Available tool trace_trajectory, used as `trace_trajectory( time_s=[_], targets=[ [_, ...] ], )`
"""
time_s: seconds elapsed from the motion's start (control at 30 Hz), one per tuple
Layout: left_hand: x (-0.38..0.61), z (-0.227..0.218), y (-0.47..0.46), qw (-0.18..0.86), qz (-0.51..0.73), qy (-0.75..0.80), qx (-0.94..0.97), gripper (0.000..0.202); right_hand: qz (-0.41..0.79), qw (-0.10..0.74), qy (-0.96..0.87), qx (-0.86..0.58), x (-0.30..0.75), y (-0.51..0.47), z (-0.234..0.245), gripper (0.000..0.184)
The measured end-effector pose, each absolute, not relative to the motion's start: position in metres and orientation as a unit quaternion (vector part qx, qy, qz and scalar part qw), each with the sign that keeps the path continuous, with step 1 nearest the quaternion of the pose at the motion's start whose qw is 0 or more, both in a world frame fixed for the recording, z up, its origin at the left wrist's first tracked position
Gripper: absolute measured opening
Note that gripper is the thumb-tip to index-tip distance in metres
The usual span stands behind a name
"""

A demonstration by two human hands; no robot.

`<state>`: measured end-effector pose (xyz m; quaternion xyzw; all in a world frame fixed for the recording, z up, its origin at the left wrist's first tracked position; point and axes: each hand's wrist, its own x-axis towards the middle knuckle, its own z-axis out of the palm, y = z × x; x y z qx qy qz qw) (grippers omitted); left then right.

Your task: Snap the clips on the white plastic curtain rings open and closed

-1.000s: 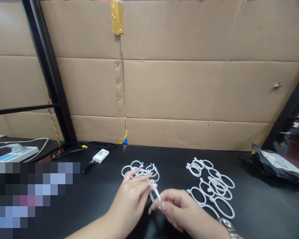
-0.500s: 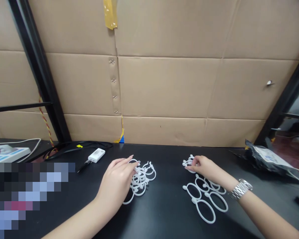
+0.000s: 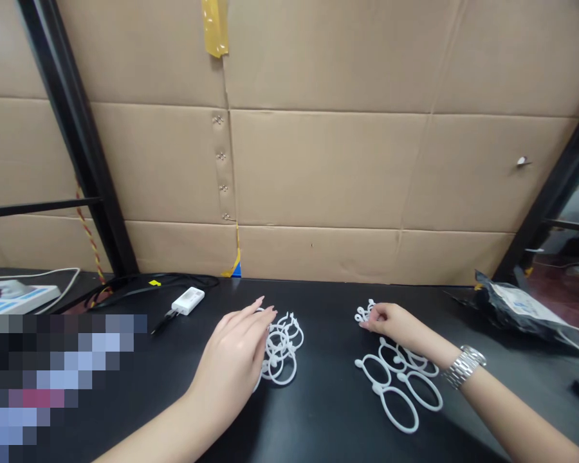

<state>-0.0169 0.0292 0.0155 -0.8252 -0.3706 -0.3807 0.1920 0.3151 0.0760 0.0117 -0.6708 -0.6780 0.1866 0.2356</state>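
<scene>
Across the table (image 3: 328,373), right hand (image 3: 390,320) pinches far rings (image 3: 365,314), fingertips nearly together; left hand (image 3: 237,347) bends over another pile (image 3: 289,348), its hold hidden!

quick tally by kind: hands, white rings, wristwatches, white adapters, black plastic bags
Left hand and right hand: 2
White rings: at least 8, overlaps hide the rest
Wristwatch: 1
White adapter: 1
Black plastic bag: 1
Total: at least 13

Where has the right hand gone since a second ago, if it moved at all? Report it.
Yes. The right hand is now farther right of the blue patch and closer to the cardboard wall.
</scene>
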Motion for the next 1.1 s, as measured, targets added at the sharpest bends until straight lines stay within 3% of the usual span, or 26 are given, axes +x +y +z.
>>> trace_trajectory(
  time_s=[0.23, 0.43, 0.57, 0.73, 0.9, 1.1],
  targets=[
    [-0.01, 0.023, 0.015, 0.127, -0.378, -0.391, -0.83, 0.03, 0.284, 0.38, -0.642, -0.601, 0.29, 0.055, 0.042, 0.029],
    [-0.001, 0.015, 0.002, 0.004, -0.337, -0.373, -0.864, 0.037, 0.484, 0.394, -0.642, -0.447, 0.225, 0.011, 0.04, 0.033],
    [0.002, 0.01, -0.003, -0.045, -0.345, -0.344, -0.872, 0.037, 0.677, 0.39, -0.543, -0.308, 0.199, -0.006, 0.027, 0.026],
    [0.002, 0.01, -0.001, -0.032, -0.406, -0.274, -0.871, 0.03, 0.688, 0.353, -0.554, -0.308, 0.193, -0.009, 0.02, 0.021],
    [0.001, 0.01, 0.0, 0.046, -0.415, -0.222, -0.881, 0.027, 0.689, 0.301, -0.587, -0.3, 0.186, -0.015, 0.022, 0.018],
    [0.002, 0.007, 0.001, 0.074, -0.432, -0.226, -0.87, 0.019, 0.654, 0.267, -0.63, -0.322, 0.181, -0.021, 0.021, 0.019]
  ],
)
